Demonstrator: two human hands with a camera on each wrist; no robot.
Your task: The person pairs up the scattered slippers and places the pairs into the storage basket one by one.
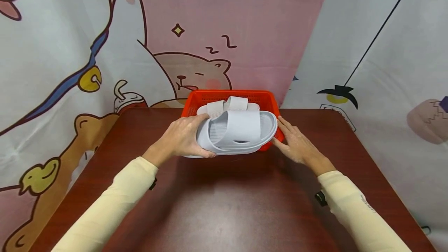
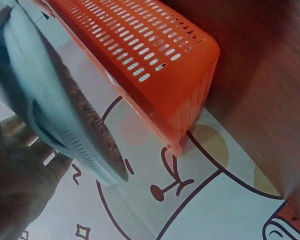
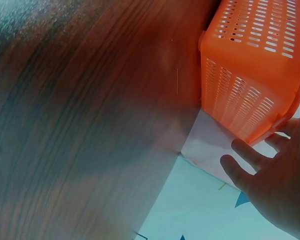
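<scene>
My left hand (image 1: 186,136) grips the heel end of a pale grey slide slipper (image 1: 244,126), fingers over the top and thumb along the near side. The slipper is above the front of an orange basket (image 1: 269,97), its toe pointing right. Another pale edge shows under its heel; whether that is a second slipper I cannot tell. In the left wrist view, the slipper (image 2: 65,107) is tilted beside the basket. My right hand (image 1: 297,143) has extended fingers at the basket's right side, close to the slipper's toe. Spread fingers (image 3: 247,155) show beside the perforated wall in the right wrist view.
Inside the basket lie white slippers (image 1: 238,103), partly hidden by the held one. The basket stands at the far edge of a dark brown table (image 1: 217,201). Behind it hangs a cartoon-printed cloth (image 1: 266,22).
</scene>
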